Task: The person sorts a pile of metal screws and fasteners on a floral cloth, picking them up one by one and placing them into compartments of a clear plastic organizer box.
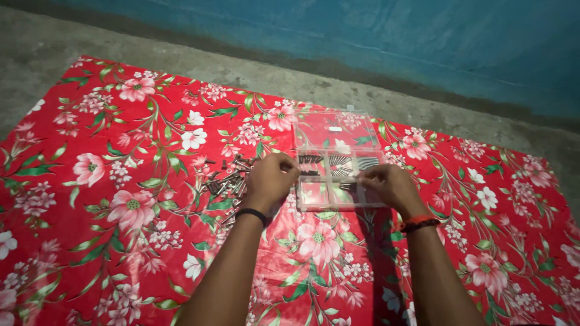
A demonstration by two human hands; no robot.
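Head view, is it? What are the hands doing from where you stand?

— Both are down at the clear plastic compartment box (340, 175) lying open on the cloth. The left hand (270, 179) is curled over the box's left edge, fingers bent inward with the knuckles up; I can't tell if anything is pinched inside them. It has a black band (251, 214) at the wrist.

— And the right hand?

— The right hand (389, 185) rests at the box's right front corner, fingertips drawn together over a front compartment. Whether they nip a small piece or just touch the plastic, I can't make out. That wrist has a red and black band (418, 223).

— What is in the box?

— Dark thin metal pieces, nails or screws, lie in the middle row of compartments (338, 163). The front compartments look mostly pale. Its clear hinged lid (335, 129) lies flat behind, away from the person.

— Anything beside it?

— Just left of the left hand, touching it almost, a loose heap of dark screws and nails (226, 177) is scattered on the cloth.

— And underneath?

— A red cloth printed with pink and white flowers and green leaves (121, 181), spread over a grey concrete floor (36, 48). Beyond it runs a blue painted wall (423, 36).
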